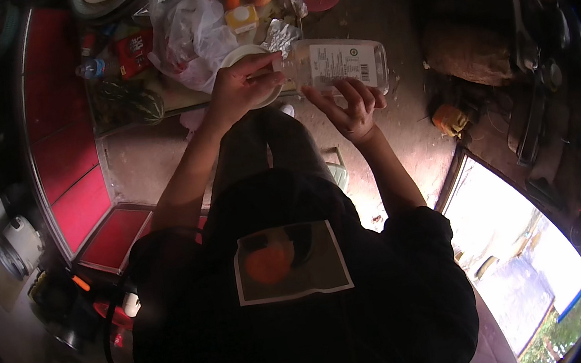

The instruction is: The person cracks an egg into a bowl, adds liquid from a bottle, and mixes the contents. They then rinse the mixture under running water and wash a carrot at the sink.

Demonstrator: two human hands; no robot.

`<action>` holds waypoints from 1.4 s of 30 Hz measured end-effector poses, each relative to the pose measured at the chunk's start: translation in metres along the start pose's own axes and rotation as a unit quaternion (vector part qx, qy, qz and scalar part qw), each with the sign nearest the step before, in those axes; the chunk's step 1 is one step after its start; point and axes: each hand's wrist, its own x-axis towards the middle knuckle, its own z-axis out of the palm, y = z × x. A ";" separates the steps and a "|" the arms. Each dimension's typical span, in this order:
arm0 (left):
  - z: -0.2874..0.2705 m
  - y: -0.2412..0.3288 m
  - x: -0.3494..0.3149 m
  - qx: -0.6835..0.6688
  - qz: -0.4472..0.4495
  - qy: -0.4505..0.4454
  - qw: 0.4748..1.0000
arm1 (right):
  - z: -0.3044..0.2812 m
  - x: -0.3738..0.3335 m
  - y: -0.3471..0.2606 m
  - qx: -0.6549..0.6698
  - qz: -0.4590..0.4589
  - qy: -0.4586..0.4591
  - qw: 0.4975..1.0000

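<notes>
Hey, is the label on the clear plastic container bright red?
No, the label on the clear plastic container is white, with dark print and a small green mark.

Gap right of clear container (343, 65), bag (189, 36) blocking left

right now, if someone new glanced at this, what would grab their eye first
Probably the glaring bright opening at the lower right, against the dark surroundings. Next might come the red panels along the left side, then the clear plastic container with a white label, by the right hand at upper centre.
</notes>
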 end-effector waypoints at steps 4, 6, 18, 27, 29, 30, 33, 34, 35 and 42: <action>0.014 0.004 0.003 0.029 0.005 0.010 1.000 | -0.006 -0.002 0.010 -0.009 -0.005 0.028 1.000; 0.022 0.006 0.005 0.065 0.029 0.023 0.997 | -0.008 -0.004 0.015 -0.016 -0.013 0.026 0.999; 0.060 0.016 0.012 0.021 0.093 0.034 0.995 | -0.016 -0.001 0.021 0.096 0.171 0.017 0.980; 0.071 0.029 0.021 0.313 0.253 0.096 0.910 | 0.002 0.012 0.013 0.586 0.397 0.021 0.706; 0.071 0.030 0.022 0.253 0.251 0.052 0.933 | 0.007 0.010 0.012 0.614 0.401 0.004 0.680; 0.070 0.031 0.022 0.264 0.260 0.039 0.928 | 0.009 0.009 0.013 0.627 0.397 0.006 0.670; 0.063 0.033 0.022 0.260 0.257 -0.005 0.931 | 0.017 0.005 0.017 0.672 0.393 -0.003 0.628; 0.060 0.034 0.023 0.251 0.251 -0.025 0.935 | 0.020 0.004 0.020 0.689 0.397 -0.017 0.606; 0.057 0.035 0.022 0.241 0.243 -0.044 0.939 | 0.021 0.003 0.022 0.707 0.403 -0.030 0.580; 0.046 0.029 0.010 0.287 0.226 -0.023 0.931 | 0.013 0.026 0.033 0.785 0.356 -0.119 0.493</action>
